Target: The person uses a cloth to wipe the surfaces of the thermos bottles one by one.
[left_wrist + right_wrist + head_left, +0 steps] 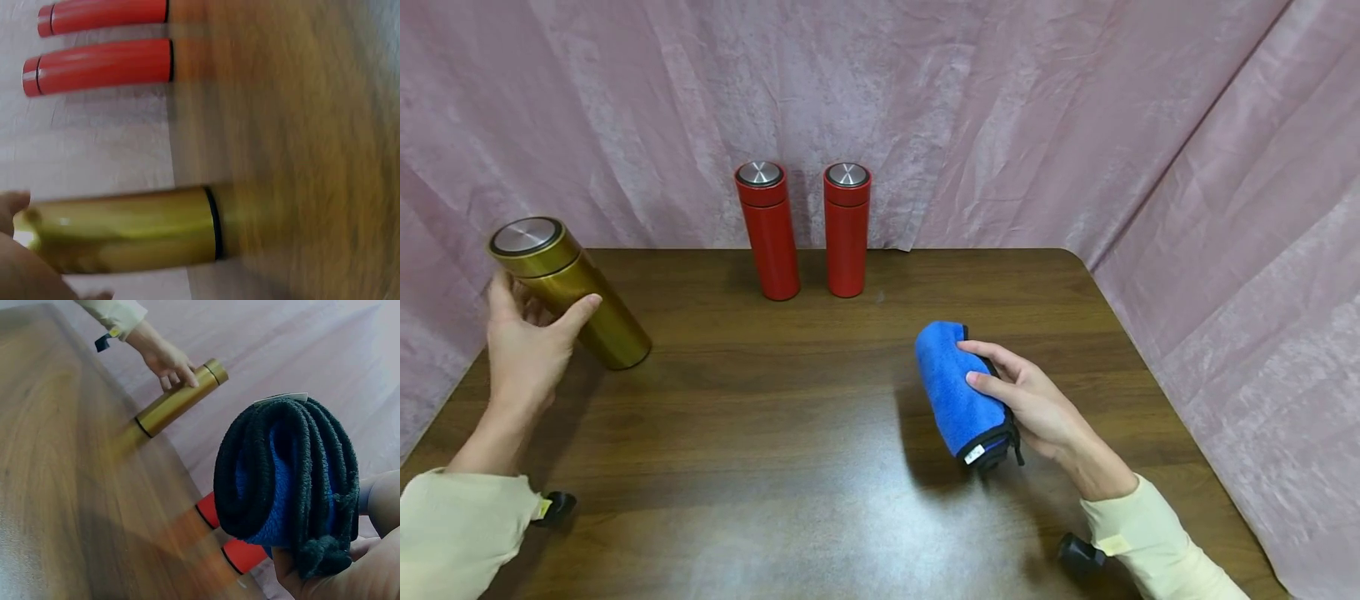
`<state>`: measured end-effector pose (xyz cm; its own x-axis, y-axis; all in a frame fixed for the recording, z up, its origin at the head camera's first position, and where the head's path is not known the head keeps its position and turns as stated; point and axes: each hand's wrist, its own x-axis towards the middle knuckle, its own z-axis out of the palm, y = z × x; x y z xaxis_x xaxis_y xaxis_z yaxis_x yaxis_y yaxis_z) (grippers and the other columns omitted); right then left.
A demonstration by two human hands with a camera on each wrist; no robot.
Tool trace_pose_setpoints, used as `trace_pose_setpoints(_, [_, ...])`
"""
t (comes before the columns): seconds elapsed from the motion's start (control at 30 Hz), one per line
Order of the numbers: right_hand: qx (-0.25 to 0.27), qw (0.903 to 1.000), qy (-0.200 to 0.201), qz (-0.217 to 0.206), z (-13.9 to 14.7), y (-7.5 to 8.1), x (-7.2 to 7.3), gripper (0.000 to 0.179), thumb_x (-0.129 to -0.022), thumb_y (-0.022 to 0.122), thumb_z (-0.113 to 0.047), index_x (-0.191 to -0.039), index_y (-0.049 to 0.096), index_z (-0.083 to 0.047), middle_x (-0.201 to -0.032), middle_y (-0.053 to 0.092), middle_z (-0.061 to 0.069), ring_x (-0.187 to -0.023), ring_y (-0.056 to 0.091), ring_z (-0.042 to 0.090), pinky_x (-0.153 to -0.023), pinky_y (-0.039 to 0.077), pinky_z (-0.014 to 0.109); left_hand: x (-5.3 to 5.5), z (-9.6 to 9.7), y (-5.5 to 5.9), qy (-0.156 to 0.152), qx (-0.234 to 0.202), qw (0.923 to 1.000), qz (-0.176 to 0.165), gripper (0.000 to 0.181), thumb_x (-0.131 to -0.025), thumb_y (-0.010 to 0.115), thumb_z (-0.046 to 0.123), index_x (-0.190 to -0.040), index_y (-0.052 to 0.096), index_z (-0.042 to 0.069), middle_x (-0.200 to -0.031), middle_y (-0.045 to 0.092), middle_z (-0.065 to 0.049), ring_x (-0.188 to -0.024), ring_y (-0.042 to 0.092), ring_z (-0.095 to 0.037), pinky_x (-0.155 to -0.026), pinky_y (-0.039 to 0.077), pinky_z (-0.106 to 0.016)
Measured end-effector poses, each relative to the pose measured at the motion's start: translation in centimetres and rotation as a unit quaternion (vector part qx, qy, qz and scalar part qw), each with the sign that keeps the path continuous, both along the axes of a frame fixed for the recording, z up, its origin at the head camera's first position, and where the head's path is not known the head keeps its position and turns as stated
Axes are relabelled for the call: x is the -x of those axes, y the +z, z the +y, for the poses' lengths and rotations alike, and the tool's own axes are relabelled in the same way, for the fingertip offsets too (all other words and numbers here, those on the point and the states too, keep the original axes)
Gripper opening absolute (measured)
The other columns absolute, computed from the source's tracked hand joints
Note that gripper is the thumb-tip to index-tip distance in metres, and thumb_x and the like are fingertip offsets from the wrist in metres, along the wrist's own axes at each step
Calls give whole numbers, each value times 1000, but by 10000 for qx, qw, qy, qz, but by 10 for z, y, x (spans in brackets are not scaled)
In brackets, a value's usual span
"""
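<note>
At the table's left side my left hand (529, 350) grips a gold thermos bottle (613, 329) with a silver-topped lid, thumb and fingers around its upper body. In the left wrist view the gold bottle (137, 231) shows its dark base ring close to the wood. On the right, my right hand (1037, 400) holds a rolled blue towel (958, 387) with black edging, thumb and fingers on its right side. The towel's coiled end (284, 481) faces the right wrist camera, with the right hand's fingers at its lower right.
Two red thermos bottles (772, 242) (847, 242) stand upright side by side at the back edge of the brown wooden table (760, 433). Pink curtains (1000, 125) hang behind the table and along its right side. Small black cameras sit at both sleeves.
</note>
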<state>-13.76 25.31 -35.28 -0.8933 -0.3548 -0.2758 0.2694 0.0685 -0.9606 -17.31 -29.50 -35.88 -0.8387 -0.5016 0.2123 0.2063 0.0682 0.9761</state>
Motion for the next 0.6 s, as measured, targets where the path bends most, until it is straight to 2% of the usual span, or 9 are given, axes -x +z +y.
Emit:
trace_pose_setpoints(0.13, [-25, 10000, -51, 32, 3, 2, 1, 54, -106, 61, -21, -155, 41, -14, -163, 24, 17, -127, 50, 46, -94, 55, 51, -7, 19, 3, 882, 332, 9950, 327, 92, -89, 72, 2, -161, 18, 20, -145, 37, -1, -135, 43, -15, -105, 35, -14])
trace_pose_setpoints(0.2, [-102, 9999, -88, 48, 4, 3, 1, 54, -105, 62, -22, -155, 42, -16, -164, 23, 17, -128, 48, 47, -94, 55, 50, -12, 28, 4, 1343, 716, 9873, 465, 85, -91, 70, 8, -159, 19, 15, -140, 36, 0, -130, 44, -12, -104, 34, -14])
trace_pose_setpoints(0.27, [-158, 9998, -128, 81, 5, 4, 2, 54, -105, 62, -23, -155, 42, -17, -165, 22, 15, -130, 46, 48, -95, 54, 50, -17, 39, 8, 1627, 1025, 9791, 669, 77, -92, 67, 9, -156, 24, 11, -134, 39, 1, -122, 46, -9, -99, 35, -15])
trace_pose_setpoints(0.37, [-169, 9997, -154, 111, 6, 7, 3, 56, -105, 63, -21, -156, 42, -17, -165, 22, 14, -132, 44, 48, -96, 54, 49, -23, 55, 17, 1722, 1092, 9726, 1119, 66, -91, 63, 4, -150, 31, 7, -129, 41, 0, -113, 47, -9, -94, 36, -19])
trace_pose_setpoints(0.43, [-164, 9997, -161, 130, 6, 9, 5, 56, -104, 64, -19, -156, 42, -17, -166, 22, 13, -133, 43, 48, -96, 54, 49, -25, 66, 21, 1688, 1078, 9710, 1307, 62, -90, 61, 0, -146, 36, 6, -128, 43, -1, -112, 48, -10, -92, 37, -21])
trace_pose_setpoints(0.53, [-175, 9996, -177, 154, 6, 14, 7, 57, -104, 64, -18, -156, 42, -19, -165, 22, 13, -133, 43, 48, -96, 54, 50, -23, 77, 22, 1397, 1239, 9710, 1497, 57, -90, 61, -2, -143, 42, 5, -131, 45, -3, -115, 50, -14, -92, 39, -23])
trace_pose_setpoints(0.6, [-201, 9994, -200, 187, 8, 17, 9, 56, -104, 64, -18, -156, 42, -20, -166, 22, 13, -133, 43, 49, -95, 55, 50, -18, 82, 20, 1112, 1293, 9745, 1459, 53, -92, 62, -2, -142, 46, 6, -132, 47, -2, -116, 52, -15, -92, 40, -23])
